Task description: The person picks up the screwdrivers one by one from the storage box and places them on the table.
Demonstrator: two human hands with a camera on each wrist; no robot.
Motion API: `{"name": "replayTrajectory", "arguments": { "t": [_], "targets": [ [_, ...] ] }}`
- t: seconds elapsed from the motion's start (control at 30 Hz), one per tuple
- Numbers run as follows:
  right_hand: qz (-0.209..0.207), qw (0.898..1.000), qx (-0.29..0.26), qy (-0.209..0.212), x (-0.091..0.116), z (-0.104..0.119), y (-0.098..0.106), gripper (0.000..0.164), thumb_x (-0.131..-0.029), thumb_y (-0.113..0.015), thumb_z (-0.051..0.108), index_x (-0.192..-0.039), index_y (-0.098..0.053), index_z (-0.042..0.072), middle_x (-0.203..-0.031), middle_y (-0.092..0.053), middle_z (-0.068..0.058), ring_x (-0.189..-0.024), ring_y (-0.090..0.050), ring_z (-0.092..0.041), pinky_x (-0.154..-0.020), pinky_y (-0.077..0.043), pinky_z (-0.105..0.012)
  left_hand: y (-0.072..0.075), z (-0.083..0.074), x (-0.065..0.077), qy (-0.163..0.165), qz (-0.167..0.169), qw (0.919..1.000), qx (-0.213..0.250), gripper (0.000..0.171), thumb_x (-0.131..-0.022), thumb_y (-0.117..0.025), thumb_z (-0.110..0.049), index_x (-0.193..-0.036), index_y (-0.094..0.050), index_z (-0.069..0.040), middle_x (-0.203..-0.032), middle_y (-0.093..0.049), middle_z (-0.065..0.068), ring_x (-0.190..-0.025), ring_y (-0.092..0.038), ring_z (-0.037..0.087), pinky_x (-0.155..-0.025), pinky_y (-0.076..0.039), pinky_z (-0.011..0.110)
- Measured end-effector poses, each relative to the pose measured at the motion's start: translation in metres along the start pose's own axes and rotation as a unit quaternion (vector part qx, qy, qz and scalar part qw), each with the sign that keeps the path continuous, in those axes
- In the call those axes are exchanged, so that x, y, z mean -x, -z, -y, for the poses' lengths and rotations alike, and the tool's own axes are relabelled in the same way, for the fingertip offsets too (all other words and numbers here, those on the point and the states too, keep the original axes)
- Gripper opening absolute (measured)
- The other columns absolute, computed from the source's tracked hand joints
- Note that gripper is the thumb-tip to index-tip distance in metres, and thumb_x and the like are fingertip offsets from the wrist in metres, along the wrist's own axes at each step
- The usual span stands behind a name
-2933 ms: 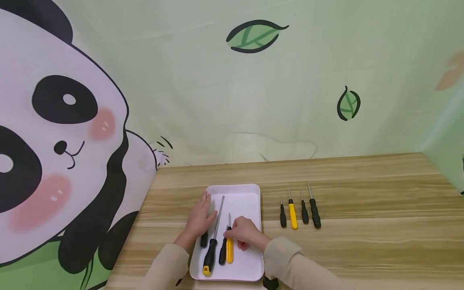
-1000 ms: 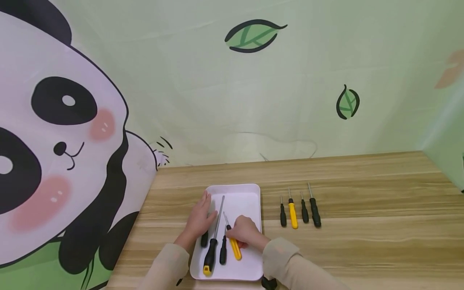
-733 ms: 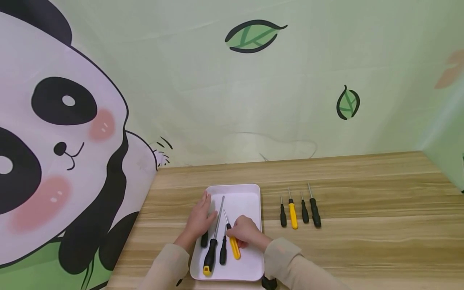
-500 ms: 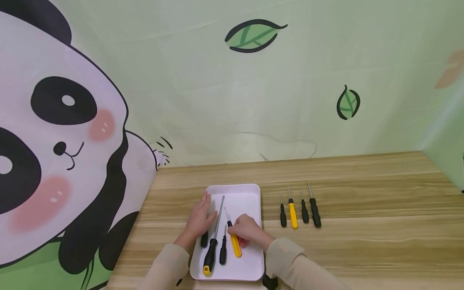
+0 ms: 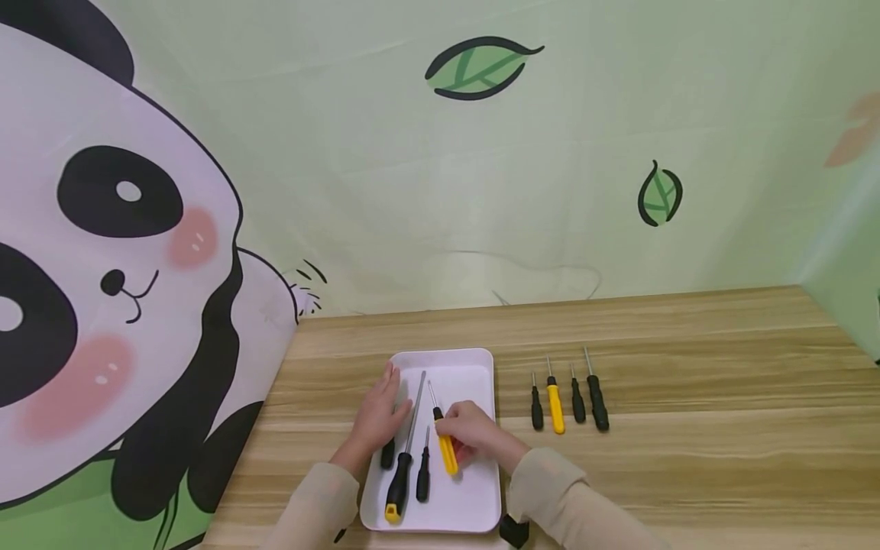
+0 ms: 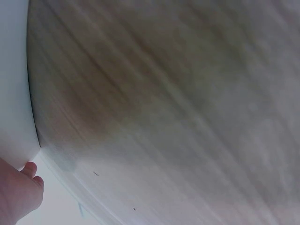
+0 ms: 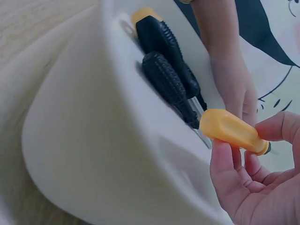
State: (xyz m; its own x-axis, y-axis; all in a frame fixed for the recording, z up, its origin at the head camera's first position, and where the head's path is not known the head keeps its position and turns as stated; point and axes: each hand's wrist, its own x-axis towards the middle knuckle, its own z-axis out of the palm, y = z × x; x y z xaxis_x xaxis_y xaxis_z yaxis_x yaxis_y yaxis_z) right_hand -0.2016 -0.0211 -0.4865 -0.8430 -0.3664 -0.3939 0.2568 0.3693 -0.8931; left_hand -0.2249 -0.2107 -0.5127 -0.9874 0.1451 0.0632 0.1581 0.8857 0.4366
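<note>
Woodgrain table [image 5: 722, 428], backed by panda-printed cloth [image 5: 357, 183]. Over the white tray [image 5: 470, 510], 1 yellow-handled screwdriver [image 5: 448, 455] is pinched by the right hand [image 5: 474, 429], its long axis directed forward and slightly left; the tray's left rim is touched by the left hand [image 5: 376, 413], fingers straight.

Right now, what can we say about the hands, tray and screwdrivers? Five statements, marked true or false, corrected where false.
1. The right hand holds a yellow-handled screwdriver. True.
2. The left hand is over the row on the table. False: the left hand is at the left rim of the tray.
3. Four screwdrivers lie on the table, right of the tray. True.
4. All four have black handles. False: one handle is yellow.
5. The black-handled screwdriver with a yellow end lies in the tray. True.
</note>
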Motion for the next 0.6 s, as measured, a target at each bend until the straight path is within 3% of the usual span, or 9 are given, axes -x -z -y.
{"name": "replayTrajectory", "arguments": {
  "t": [0.33, 0.6],
  "targets": [
    [0.013, 0.998, -0.055, -0.016, 0.004, 0.008, 0.008, 0.017, -0.078, -0.056, 0.015, -0.088, -0.054, 0.001, -0.068, -0.053, -0.005, -0.053, -0.051, -0.015, -0.045, -0.049, -0.023, 0.000, 0.001, 0.001, -0.010, -0.007, 0.9999, -0.008, 0.064, -0.087, -0.052, -0.027, -0.137, -0.026, 0.002, -0.146, -0.018, 0.016, -0.130, -0.028, 0.033, -0.104, -0.026, 0.047],
    [0.008, 0.996, -0.093, -0.009, 0.005, 0.010, 0.015, 0.016, -0.077, -0.055, 0.013, -0.088, -0.053, 0.001, -0.069, -0.055, -0.005, -0.057, -0.054, -0.016, -0.049, -0.051, -0.025, -0.001, 0.001, -0.001, 0.012, 0.007, 0.9999, -0.003, 0.064, -0.088, -0.050, -0.030, -0.139, -0.023, -0.003, -0.148, -0.014, 0.012, -0.132, -0.025, 0.031, -0.106, -0.025, 0.046]
  ]
}}
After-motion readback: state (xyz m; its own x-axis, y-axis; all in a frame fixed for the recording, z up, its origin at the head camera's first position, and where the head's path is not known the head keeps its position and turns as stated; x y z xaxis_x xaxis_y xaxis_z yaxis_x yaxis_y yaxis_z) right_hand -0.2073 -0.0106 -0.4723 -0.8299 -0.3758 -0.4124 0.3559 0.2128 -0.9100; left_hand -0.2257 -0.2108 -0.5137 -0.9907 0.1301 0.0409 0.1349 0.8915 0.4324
